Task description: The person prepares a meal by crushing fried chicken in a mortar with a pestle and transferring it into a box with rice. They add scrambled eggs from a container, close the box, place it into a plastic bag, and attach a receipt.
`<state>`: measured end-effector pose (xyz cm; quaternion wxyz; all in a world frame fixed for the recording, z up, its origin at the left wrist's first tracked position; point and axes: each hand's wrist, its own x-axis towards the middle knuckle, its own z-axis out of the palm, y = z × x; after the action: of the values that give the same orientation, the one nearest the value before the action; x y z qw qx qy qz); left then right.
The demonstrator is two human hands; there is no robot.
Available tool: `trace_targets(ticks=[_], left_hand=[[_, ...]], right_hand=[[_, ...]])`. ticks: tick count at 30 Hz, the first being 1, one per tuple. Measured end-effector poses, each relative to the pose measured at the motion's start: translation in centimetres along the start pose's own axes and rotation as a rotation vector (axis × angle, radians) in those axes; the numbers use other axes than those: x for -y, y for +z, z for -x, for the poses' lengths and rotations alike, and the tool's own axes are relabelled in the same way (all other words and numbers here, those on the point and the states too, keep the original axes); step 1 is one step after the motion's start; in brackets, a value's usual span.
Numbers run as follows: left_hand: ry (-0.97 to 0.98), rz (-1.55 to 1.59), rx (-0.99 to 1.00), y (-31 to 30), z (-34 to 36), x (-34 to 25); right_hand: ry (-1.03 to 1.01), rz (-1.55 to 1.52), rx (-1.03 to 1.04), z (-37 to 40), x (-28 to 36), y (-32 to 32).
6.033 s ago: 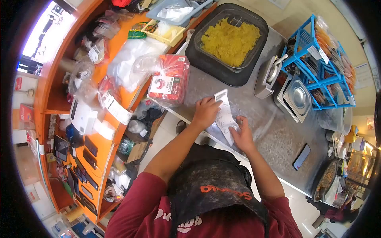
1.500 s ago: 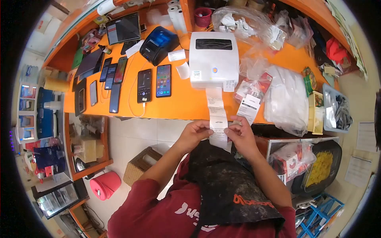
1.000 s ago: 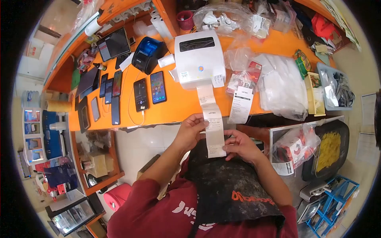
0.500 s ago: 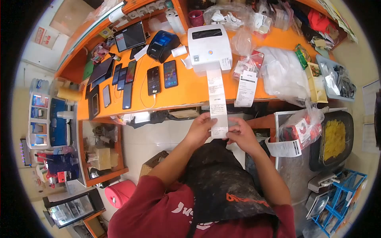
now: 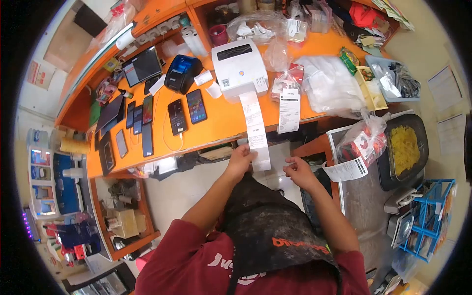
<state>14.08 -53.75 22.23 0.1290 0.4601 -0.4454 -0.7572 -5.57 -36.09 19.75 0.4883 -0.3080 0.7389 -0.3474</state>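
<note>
A long strip of printed paper labels (image 5: 258, 142) hangs out of the front of a white label printer (image 5: 240, 69) and over the counter's edge. My left hand (image 5: 239, 161) pinches the strip's left edge near its lower end. My right hand (image 5: 300, 173) is off to the right of the strip, apart from it, with its fingers loosely curled, thumb and index fingertip apart, and nothing visible in them. Nearest to it on the right is a plastic-bagged red package (image 5: 363, 140) with a printed slip (image 5: 346, 170) hanging from it.
The orange counter (image 5: 211, 132) carries several phones (image 5: 197, 105), a black receipt printer (image 5: 183, 73), a tablet (image 5: 141, 66), another bagged package with a receipt (image 5: 289, 110), and white plastic bags (image 5: 327, 83). At right are a black tray of yellow food (image 5: 405, 150) and a blue wire rack (image 5: 430, 216).
My right hand has let go of the strip and moved right, away from it. My left hand still holds the strip. The camera view has shifted, so the counter appears further left.
</note>
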Motion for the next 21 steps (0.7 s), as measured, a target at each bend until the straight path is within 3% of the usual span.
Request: trace_targets(ticks=[5,9,11,14,17,21], left_hand=[[0.007,-0.083,0.106,-2.4,-2.6,1.1],[0.062,-0.065,0.258,-4.0,-3.9,1.1],[0.099,-0.136,0.331,-4.6,-4.0,-0.3],[0.034,-0.161,0.450,-6.0,-4.8,-0.7],[0.053,-0.251,0.494,-6.7,-5.8,-1.0],[0.053,-0.160,0.338,-6.5,-6.2,-2.7]], right_hand=[[0.031,-0.074,-0.076,-3.3,1.0,0.1],[-0.190,-0.047,-0.188,-6.5,2.9,2.1],[-0.250,-0.041,-0.234,-6.5,7.1,3.1],[-0.161,-0.204,-0.141,-8.0,9.3,4.7],[-0.093,-0.156,-0.106,-9.2,9.5,5.1],[-0.090,-0.166,-0.163,-9.0,9.5,5.9]])
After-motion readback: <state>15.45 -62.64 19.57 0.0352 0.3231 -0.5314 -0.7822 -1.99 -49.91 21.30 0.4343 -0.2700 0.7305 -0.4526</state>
